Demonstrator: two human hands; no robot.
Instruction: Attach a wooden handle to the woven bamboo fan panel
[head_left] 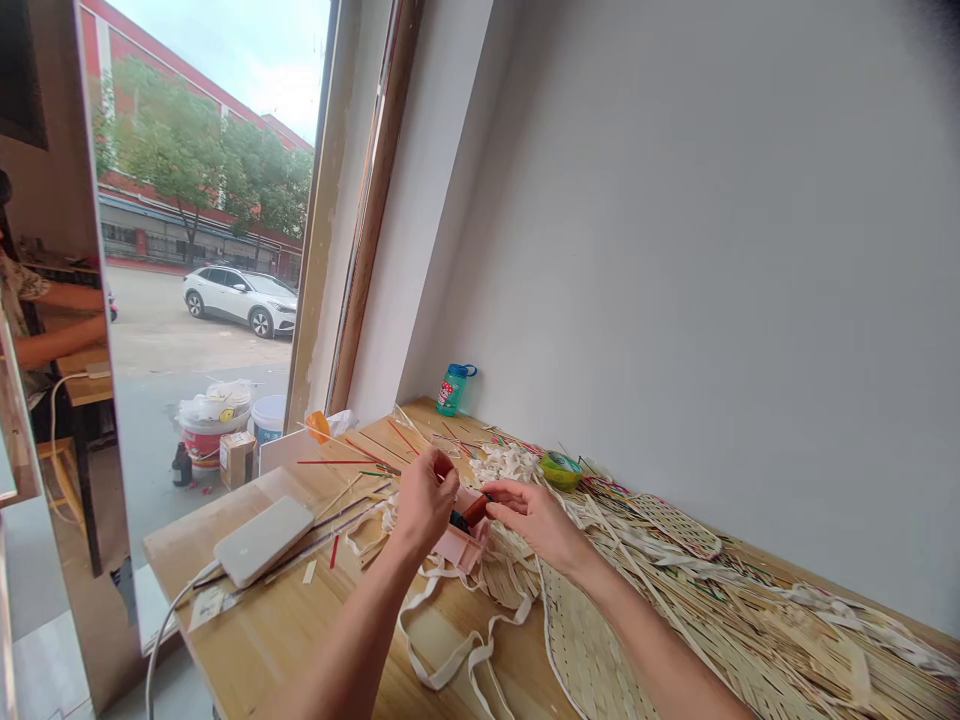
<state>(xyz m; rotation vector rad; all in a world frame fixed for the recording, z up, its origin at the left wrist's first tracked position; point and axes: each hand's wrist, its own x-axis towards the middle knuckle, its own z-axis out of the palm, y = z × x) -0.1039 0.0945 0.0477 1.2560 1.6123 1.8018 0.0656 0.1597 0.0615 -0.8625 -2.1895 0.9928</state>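
Observation:
A small pink box (459,550) stands at the middle of the table, with both hands over it. My right hand (538,518) reaches in from the right, thumb and fingers closed on a reddish-brown block-like piece (475,511) at the box's opening. My left hand (426,502) is above the box's left side, its fingers bent together in a pinch; anything between them is too small or hidden to name. Something dark (458,521) lies in the box beside the brown piece. White fabric tape (442,672) loops over the table in front of the box.
Woven bamboo pieces (592,640) and many loose strips (765,610) cover the right side. A green tape roll (560,470) and a teal bottle (451,390) stand near the wall. At left lies a white corded device (264,540). Thin coloured sticks (341,462) lie behind it.

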